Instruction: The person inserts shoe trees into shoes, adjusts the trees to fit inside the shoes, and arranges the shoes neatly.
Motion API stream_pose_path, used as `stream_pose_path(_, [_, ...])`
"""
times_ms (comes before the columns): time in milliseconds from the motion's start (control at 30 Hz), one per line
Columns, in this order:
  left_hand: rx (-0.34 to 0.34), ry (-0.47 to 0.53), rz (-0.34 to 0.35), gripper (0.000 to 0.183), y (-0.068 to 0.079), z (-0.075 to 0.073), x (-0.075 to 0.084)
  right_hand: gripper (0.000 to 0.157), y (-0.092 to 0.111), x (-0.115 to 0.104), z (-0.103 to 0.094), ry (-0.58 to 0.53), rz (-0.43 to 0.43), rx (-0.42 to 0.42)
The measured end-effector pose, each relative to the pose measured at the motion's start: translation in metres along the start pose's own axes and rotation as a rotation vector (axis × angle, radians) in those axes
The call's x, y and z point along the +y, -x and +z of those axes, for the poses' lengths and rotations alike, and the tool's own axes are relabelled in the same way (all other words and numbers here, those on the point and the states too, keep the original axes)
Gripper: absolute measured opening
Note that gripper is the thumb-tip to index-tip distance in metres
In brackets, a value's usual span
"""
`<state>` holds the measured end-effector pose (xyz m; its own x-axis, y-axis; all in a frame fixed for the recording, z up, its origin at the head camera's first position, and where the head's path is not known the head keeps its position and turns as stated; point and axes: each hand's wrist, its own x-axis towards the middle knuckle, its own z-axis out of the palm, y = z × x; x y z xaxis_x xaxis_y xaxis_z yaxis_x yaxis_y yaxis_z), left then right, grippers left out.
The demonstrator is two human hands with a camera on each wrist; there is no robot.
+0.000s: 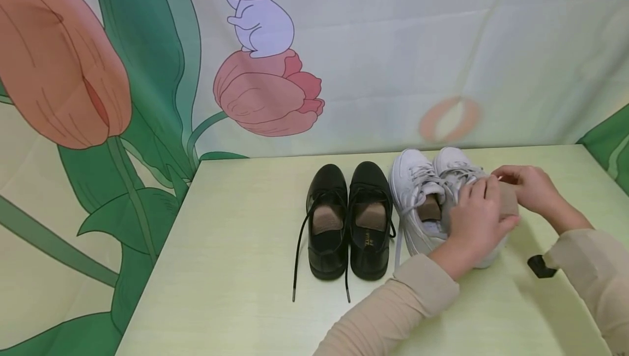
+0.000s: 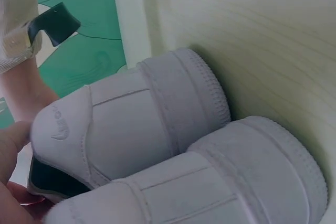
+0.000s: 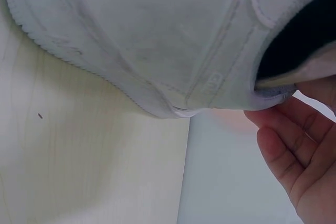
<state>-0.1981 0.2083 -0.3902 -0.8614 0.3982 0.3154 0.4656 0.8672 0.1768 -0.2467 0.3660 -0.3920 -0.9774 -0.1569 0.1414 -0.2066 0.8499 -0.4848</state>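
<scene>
A pair of white lace-up sneakers (image 1: 415, 225) stands side by side, laces loose. At the right sneaker (image 3: 152, 35) both hands meet around a flat brown insert (image 1: 508, 201), which looks like folded cardboard, at its opening. The left hand (image 1: 476, 217) grips it from the left and below, thumb under its lower edge. From the far right, the right hand (image 1: 533, 188) pinches its upper edge; in the right wrist view the fingers (image 3: 278, 153) are right at the collar. Another brown insert (image 1: 429, 208) sits inside the left sneaker. The right sneaker's inside is mostly hidden.
Left of the sneakers is a pair of black lace-up shoes (image 1: 326, 252), brown inserts (image 1: 371, 215) in both and laces trailing on the pale wooden table (image 1: 231, 268). A printed cloth (image 1: 373, 61) hangs behind. A black strap piece (image 1: 541, 266) is at the right sleeve.
</scene>
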Motion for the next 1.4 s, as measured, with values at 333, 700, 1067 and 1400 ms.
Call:
stream_pose_path(333, [-0.020,0.029,0.019,0.072,-0.002,0.004,-0.007,0.016,-0.002,0.000,0.000,0.034,-0.055,0.024])
stream_pose_path(700, [-0.182,0.169,0.099,0.065,-0.007,-0.008,-0.022,0.020,-0.002,-0.001,-0.001,0.027,-0.042,-0.007])
stream_pose_path(1067, [-0.159,0.264,0.094,0.061,-0.010,-0.006,-0.025,0.018,-0.002,0.003,0.001,0.034,-0.046,0.021])
stream_pose_path(1400, [-0.129,0.237,0.068,0.060,-0.008,-0.003,-0.025,0.019,-0.002,0.003,0.002,0.039,-0.032,0.015])
